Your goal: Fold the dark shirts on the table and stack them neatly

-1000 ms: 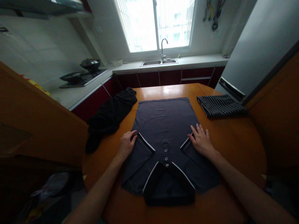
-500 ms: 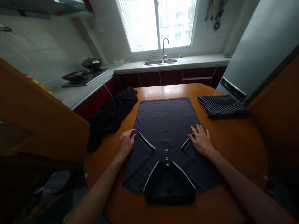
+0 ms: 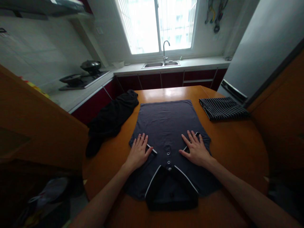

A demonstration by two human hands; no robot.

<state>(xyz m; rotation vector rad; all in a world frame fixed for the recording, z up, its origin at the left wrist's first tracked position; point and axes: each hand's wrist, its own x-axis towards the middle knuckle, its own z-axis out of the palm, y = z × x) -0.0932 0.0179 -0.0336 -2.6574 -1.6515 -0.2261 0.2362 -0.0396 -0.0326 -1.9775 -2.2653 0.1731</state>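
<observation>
A dark grey polo shirt (image 3: 166,122) lies flat, front side up, with its black, white-edged collar toward me and its hem at the far side. Both short sleeves are folded inward over the chest. My left hand (image 3: 140,151) rests flat on the left sleeve, fingers spread, covering part of its white-trimmed cuff. On the right sleeve, my right hand (image 3: 195,148) also lies flat with its fingers apart, partly hiding that cuff. Several light buttons run down the placket between the hands. Neither hand grips anything.
The shirt lies on a rounded wooden table (image 3: 239,148). A crumpled black garment (image 3: 111,118) hangs over the left edge, and a folded striped cloth (image 3: 223,108) lies at the far right. Beyond are a sink (image 3: 153,65), a stove with pans (image 3: 91,66) and a fridge (image 3: 256,47).
My left hand has let go of the sleeve's outer corner and moved right, flat onto the sleeve. My right hand has shifted slightly left and spread over the right cuff.
</observation>
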